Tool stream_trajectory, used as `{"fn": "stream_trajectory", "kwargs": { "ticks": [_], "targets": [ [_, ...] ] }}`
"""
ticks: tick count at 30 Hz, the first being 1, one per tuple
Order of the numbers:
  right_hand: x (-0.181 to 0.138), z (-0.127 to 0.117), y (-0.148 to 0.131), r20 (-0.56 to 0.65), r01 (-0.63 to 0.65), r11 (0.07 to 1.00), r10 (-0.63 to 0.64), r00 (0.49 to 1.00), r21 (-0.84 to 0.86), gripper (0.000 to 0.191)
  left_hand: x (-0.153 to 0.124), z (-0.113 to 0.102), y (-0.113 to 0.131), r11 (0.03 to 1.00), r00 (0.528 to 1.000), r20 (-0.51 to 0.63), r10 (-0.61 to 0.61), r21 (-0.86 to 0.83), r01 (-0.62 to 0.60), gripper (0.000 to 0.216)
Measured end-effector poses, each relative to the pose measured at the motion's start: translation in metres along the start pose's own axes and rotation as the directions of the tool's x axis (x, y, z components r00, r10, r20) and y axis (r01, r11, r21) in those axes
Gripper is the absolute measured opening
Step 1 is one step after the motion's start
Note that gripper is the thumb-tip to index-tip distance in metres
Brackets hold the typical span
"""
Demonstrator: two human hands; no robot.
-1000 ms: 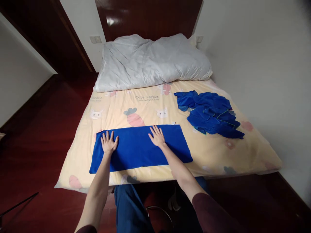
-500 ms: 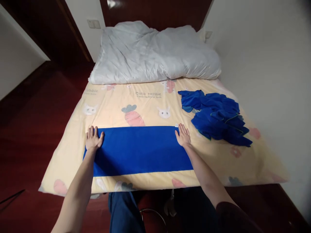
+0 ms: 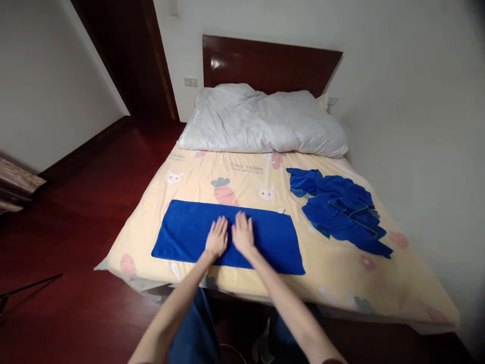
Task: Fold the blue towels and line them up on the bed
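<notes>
A blue towel (image 3: 189, 230) lies flat as a long rectangle near the front of the bed, with a small white tag (image 3: 281, 211) at its far edge toward the right. Both palms face down on its middle, close side by side. My left hand (image 3: 217, 236) has its fingers stretched out on the cloth. Just to the right, my right hand (image 3: 243, 232) also lies with fingers extended, thumb side toward the left hand. Neither holds anything. A crumpled heap of blue cloths (image 3: 341, 207) sits on the bed to the right of the towel.
The bed has a cream sheet (image 3: 132, 222) printed with rabbits and carrots. A folded whitish quilt (image 3: 261, 124) lies at the head, before a dark wooden headboard (image 3: 265, 65). A wall (image 3: 409, 126) stands along the right; dark red floor (image 3: 94, 202) shows at left.
Both hands have moved inward from the towel's far left and right corners to its middle. The view has tilted up and shifted, showing more wall and headboard. The cloth heap stays put.
</notes>
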State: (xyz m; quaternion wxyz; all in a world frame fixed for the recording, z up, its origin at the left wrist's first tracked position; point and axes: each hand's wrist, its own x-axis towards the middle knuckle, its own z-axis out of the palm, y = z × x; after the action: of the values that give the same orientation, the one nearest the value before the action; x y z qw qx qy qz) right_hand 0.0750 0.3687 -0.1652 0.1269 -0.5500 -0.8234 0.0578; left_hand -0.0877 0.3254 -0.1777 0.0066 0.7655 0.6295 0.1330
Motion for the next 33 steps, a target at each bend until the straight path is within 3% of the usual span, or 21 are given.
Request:
{"fn": "stream_trajectory", "kwargs": {
  "ticks": [2,4,8,14,19,26,29,33],
  "targets": [
    [-0.034,0.023,-0.032,0.059,0.048,0.995,-0.053,0.997,0.082,0.060,-0.034,0.016,0.022,1.000,0.999,0.042,0.029,-0.001,-0.028,0.064],
    [-0.054,0.034,-0.044,0.082,0.022,0.993,-0.031,0.996,0.115,0.059,-0.051,0.023,0.029,1.000,0.997,0.074,0.011,-0.009,-0.010,0.065],
    [-0.056,0.027,-0.036,0.117,0.056,0.989,-0.073,0.991,0.139,0.057,-0.047,0.015,0.027,0.999,0.997,0.074,0.002,-0.036,0.001,0.066],
    [-0.064,0.013,-0.013,0.092,-0.022,0.994,0.012,0.996,0.105,0.059,-0.050,-0.001,0.017,0.997,0.998,0.038,-0.050,-0.063,0.052,0.057],
    [-0.089,0.000,0.035,0.036,-0.147,0.989,0.145,0.989,0.036,0.061,-0.079,-0.023,-0.027,0.967,0.967,-0.011,-0.253,-0.036,0.252,0.057],
    [-0.118,-0.020,0.131,0.022,-0.355,0.931,0.358,0.933,-0.084,0.065,-0.131,-0.055,-0.102,0.843,0.844,-0.054,-0.533,0.054,0.536,0.064],
    [-0.134,-0.029,0.171,0.011,-0.441,0.888,0.446,0.895,-0.132,0.068,-0.143,-0.061,-0.113,0.799,0.802,-0.063,-0.595,0.063,0.598,0.066],
    [-0.151,-0.036,0.208,-0.030,-0.516,0.843,0.518,0.855,-0.151,0.070,-0.142,-0.061,-0.111,0.764,0.766,-0.058,-0.640,0.061,0.643,0.068]
  ]
}}
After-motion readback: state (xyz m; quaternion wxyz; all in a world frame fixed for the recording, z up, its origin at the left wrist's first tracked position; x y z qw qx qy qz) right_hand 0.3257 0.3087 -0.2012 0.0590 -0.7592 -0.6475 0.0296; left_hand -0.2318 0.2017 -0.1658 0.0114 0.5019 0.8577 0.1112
